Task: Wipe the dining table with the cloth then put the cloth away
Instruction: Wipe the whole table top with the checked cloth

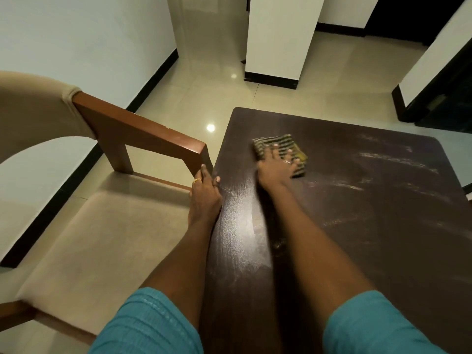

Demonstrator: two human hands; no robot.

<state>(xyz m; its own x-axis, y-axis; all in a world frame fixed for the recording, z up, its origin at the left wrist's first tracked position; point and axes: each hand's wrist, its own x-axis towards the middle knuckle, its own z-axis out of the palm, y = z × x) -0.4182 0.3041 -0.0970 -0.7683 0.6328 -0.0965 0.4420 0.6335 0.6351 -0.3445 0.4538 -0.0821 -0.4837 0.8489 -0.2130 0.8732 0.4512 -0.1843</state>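
Head view shows your right hand (277,167) lying flat on the striped cloth (281,146), fingers spread and straight, pressing it onto the dark table (357,213); it presses on the cloth without gripping it, and the hand is blurred. The folded cloth sits on the far left part of the tabletop, well in from the edges. Pale dusty streaks (398,159) mark the wood to the right of it and along the near left side. Your left hand (204,192) grips the table's left edge, thumb on top and fingers bent down over the side, just beside the wooden arm of the cushioned chair (143,131). Teal sleeves (150,325) cover both upper arms.
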